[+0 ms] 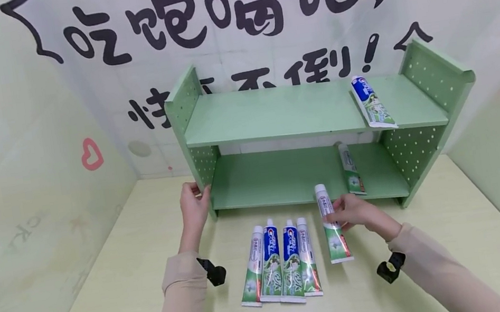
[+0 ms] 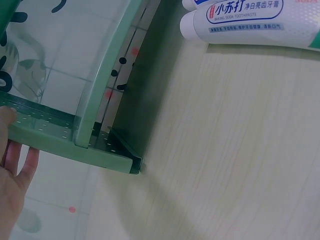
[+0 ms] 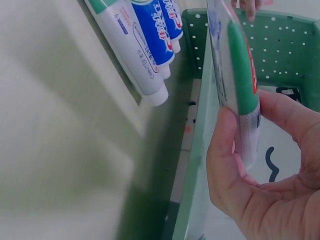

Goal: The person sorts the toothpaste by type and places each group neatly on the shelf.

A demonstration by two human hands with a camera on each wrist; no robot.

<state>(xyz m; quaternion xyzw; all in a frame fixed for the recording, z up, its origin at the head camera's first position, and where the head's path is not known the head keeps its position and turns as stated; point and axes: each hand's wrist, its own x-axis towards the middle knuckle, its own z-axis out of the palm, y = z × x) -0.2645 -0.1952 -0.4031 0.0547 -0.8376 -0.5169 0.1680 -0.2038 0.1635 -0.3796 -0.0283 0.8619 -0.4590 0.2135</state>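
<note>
My right hand (image 1: 358, 211) pinches a white and green toothpaste tube (image 1: 337, 242) in front of the lower shelf, cap end up. The right wrist view shows thumb and fingers on either side of this tube (image 3: 240, 65). At the left end of the green shelf rack (image 1: 256, 115), my left hand (image 1: 196, 209) grips the side panel. In the left wrist view, the left hand (image 2: 14, 182) has its thumb and fingers on the panel's edge (image 2: 70, 147). Between the hands, several toothpaste tubes (image 1: 272, 267) lie side by side on the table.
A blue and green toothpaste tube (image 1: 372, 101) lies on the upper shelf, its lower end past the front edge. Another white and green tube (image 1: 350, 168) is on the lower shelf, right of the middle. The rack stands on a pale table (image 1: 142, 277) against a printed wall (image 1: 226, 58).
</note>
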